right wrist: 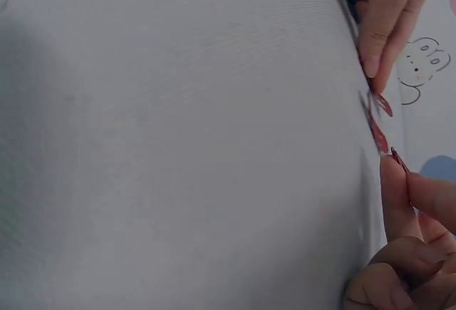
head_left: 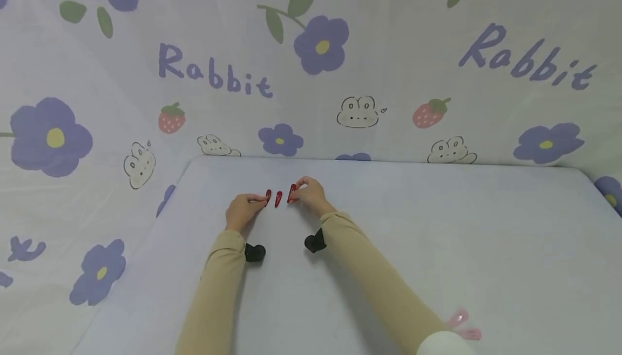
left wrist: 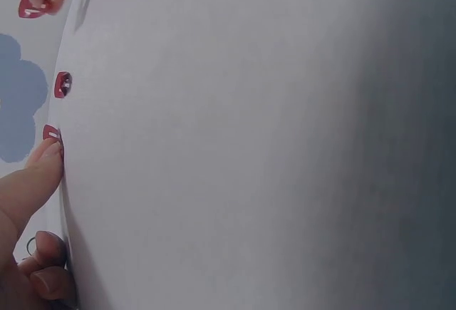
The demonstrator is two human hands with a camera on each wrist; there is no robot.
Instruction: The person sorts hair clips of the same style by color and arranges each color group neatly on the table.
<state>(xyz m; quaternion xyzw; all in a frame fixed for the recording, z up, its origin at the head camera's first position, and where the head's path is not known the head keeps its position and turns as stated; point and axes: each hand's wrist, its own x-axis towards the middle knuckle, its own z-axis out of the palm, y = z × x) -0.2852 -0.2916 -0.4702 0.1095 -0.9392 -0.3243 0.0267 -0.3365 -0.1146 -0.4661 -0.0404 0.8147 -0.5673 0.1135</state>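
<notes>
Three red snap hair clips lie in a short row toward the far side of the white table. My left hand (head_left: pixel 241 210) pinches the leftmost red hair clip (head_left: pixel 268 195) between thumb and index finger at the table surface. Between the hands, untouched, is the middle red hair clip (head_left: pixel 278 199). At the right end, my right hand (head_left: pixel 312 196) grips another red hair clip (head_left: pixel 292 192) by thumb and fingertip; in the right wrist view this red clip (right wrist: pixel 400 159) stands tilted up from the fingertips. The fingers partly cover both held clips.
Two pink hair clips (head_left: pixel 458 318) lie at the lower right, beside the right forearm. A black wrist mount (head_left: pixel 255 253) sits on each wrist. Behind the table (head_left: pixel 437 225) hangs a white cloth (head_left: pixel 403 47) printed with flowers and rabbits.
</notes>
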